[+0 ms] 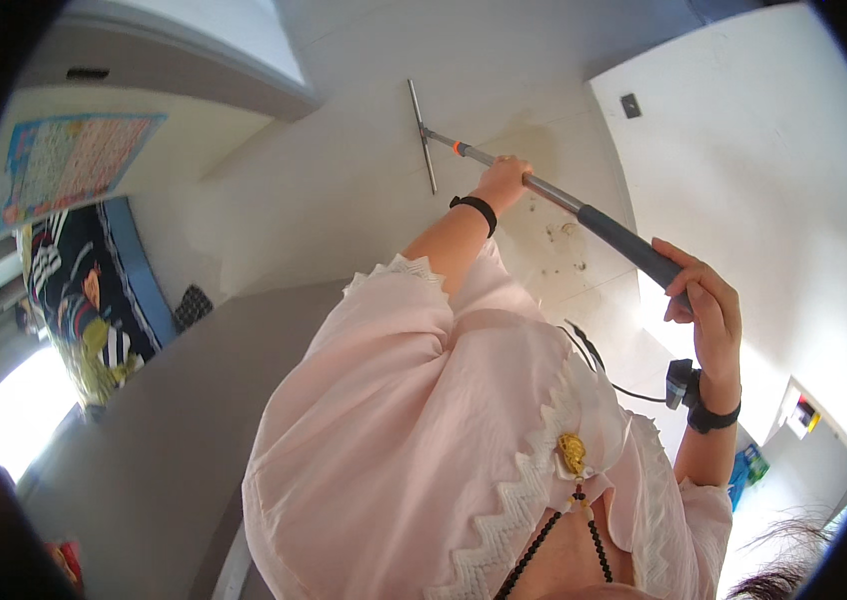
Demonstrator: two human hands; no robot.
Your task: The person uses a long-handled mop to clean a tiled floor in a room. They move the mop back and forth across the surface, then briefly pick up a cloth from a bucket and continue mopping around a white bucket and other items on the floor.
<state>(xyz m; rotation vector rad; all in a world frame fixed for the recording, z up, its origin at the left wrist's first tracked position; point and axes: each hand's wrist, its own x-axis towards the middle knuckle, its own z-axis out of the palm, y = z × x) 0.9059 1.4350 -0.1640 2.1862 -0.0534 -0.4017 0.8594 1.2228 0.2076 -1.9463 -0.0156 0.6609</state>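
Note:
A floor squeegee with a long, thin head [426,146] rests on the pale tiled floor [333,165]. Its metal pole [555,192] has an orange ring near the head and runs down to the right. My left hand [506,182], with a black band at the wrist, is closed around the middle of the pole. Farther back, my right hand [701,296] holds the dark grey sleeve of the handle [630,247] near its end, fingers curled over it. A brownish wet patch [532,142] and several dark spots [566,232] lie on the floor beside the pole.
A white wall [738,150] with a dark socket or switch stands right. At left are a wall corner, a colourful poster [82,165] and a bed with patterned bedding [93,285]. A grey surface [168,420] extends at lower left. A black cable [637,394] hangs near my right wrist.

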